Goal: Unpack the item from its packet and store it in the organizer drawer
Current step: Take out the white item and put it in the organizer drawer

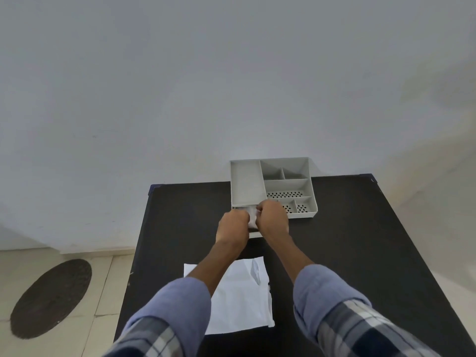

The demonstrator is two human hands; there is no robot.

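Small white item (252,215) pinched between left hand (233,225) and right hand (273,215), seemingly.

Soft, even daylight washes my view; the dark surface (347,240) shows no glare and only faint shadows. Wide-angle distortion bends its edges outward, and my sleeves (170,318) blur near the frame's bottom.

I can read no text, label, brand, number or sign anywhere in front of me. The white packet (242,302) lying on the table shows me a plain face. The grey organizer (273,188) carries no marking I can make out. The small pale item (252,215) between my fingers may bear print, but it is too small and blurred to tell.
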